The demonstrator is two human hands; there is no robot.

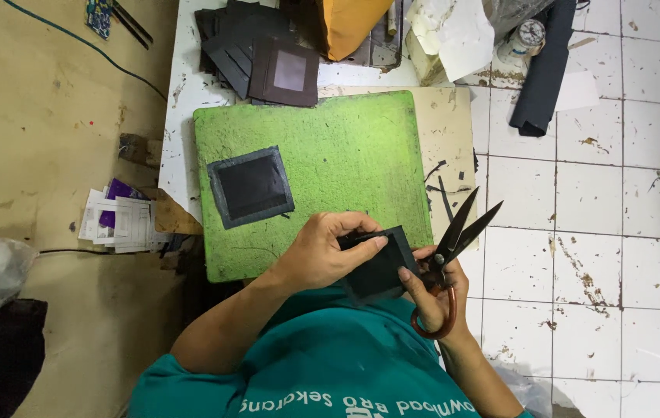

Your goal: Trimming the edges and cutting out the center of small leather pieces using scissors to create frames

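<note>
Black square piece [380,269]: held in front of the body, over the near edge of the green mat [345,155]; its lower part is hidden behind the teal shirt.
Left hand [322,251]: grip closed on the piece, fingers laid across its top edge, thumb underneath.
Right hand [434,298]: grip closed on the scissors [454,240], fingers through the reddish-brown loop handle; one fingertip is touching the right edge of the piece.
Scissors: blades parted, pointed up and to the right, away from the piece.
Green mat: laid on the white surface [183,116]; a second dark square with a grey border [251,187] is lying flat on its left part.
Far edge of surface: stack of dark pieces [264,54], an orange object [349,23], crumpled white paper [454,31].
Right of mat: thin dark offcuts [442,190] on a beige board.
Floor, left: loose papers [121,217].
</note>
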